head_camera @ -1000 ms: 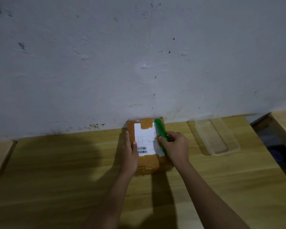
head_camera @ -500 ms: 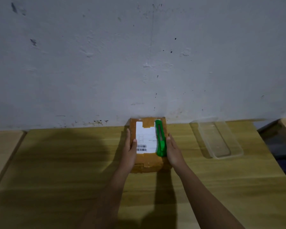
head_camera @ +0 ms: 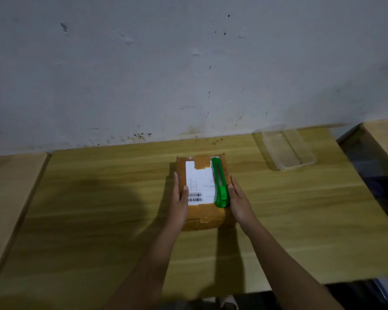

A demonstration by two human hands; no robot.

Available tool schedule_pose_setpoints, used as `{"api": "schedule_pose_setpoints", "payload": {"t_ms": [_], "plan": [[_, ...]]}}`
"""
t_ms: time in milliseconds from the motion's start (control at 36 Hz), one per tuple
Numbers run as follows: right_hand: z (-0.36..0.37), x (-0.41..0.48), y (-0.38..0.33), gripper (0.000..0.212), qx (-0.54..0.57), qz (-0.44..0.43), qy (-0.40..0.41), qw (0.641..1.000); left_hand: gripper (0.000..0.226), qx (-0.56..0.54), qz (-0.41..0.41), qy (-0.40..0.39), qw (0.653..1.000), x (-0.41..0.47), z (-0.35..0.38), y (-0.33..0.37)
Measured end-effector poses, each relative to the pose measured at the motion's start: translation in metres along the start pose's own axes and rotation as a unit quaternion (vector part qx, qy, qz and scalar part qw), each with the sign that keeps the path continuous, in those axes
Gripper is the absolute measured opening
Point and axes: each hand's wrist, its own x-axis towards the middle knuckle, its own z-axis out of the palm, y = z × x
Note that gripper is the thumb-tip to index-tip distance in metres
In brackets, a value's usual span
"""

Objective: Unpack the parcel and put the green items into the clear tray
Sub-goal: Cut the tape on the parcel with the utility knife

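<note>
So, you are barely started: the parcel point(head_camera: 202, 217) sits at the centre of the frame on the tabletop point(head_camera: 99, 198), taped shut, a green cutter point(head_camera: 220, 186) lying along its top right side. Your left hand point(head_camera: 179, 198) and right hand point(head_camera: 238, 200) flank it, each grip wide, straight fingers pressed to its sides. The clear tray point(head_camera: 296, 167), upper right, holds nothing green; cutting, unpacking and sorting all remain.

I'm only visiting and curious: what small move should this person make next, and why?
Probably the right hand should lift the green cutter lying on the parcel: the parcel looks taped shut, and the left hand, like the right, only rests flat against its side.
</note>
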Motion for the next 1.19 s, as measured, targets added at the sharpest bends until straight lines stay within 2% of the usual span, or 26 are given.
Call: {"api": "schedule_pose_setpoints", "payload": {"t_ms": [278, 361, 472, 528, 639, 694, 806, 944, 1000, 1083, 1194], "plan": [[0.004, -0.055, 0.026, 0.050, 0.012, 0.001, 0.022, 1.000, 0.053, 0.000, 0.024, 0.013, 1.000, -0.048, -0.006, -0.023], [0.005, -0.061, 0.021, 0.061, 0.018, -0.006, 0.013, 1.000, 0.054, 0.008, 0.022, 0.008, 1.000, -0.048, -0.008, -0.028], [0.007, -0.060, 0.020, 0.074, -0.028, -0.030, 0.013, 0.999, 0.054, 0.029, 0.023, 0.007, 0.999, -0.048, -0.008, -0.026], [0.005, -0.058, 0.018, 0.067, -0.051, -0.034, 0.017, 0.998, 0.054, 0.031, 0.028, 0.004, 0.999, -0.049, -0.008, -0.025], [-0.006, -0.056, 0.012, 0.031, -0.141, -0.097, 0.076, 0.982, 0.053, 0.033, 0.031, 0.005, 0.999, -0.047, -0.009, -0.028], [-0.012, -0.053, 0.012, 0.026, -0.155, -0.106, 0.103, 0.977, 0.052, 0.033, 0.028, 0.009, 0.999, -0.045, -0.010, -0.030], [-0.027, -0.048, 0.007, 0.027, -0.063, -0.088, 0.134, 0.985, 0.053, 0.034, 0.029, 0.000, 0.999, -0.047, -0.011, -0.022], [-0.039, -0.041, 0.005, 0.041, 0.097, -0.028, 0.022, 0.995, 0.053, 0.067, 0.042, -0.001, 0.997, -0.043, -0.014, -0.014], [-0.038, -0.044, 0.003, 0.040, 0.066, -0.042, 0.004, 0.997, 0.053, 0.092, 0.050, -0.001, 0.994, -0.042, -0.016, -0.014], [-0.032, -0.046, 0.002, 0.031, -0.007, -0.072, 0.023, 0.997, 0.053, 0.107, 0.054, 0.001, 0.993, -0.043, -0.017, -0.012], [-0.026, -0.044, 0.003, 0.025, 0.008, -0.070, 0.059, 0.996, 0.054, 0.102, 0.047, 0.002, 0.994, -0.043, -0.018, -0.012]]}}
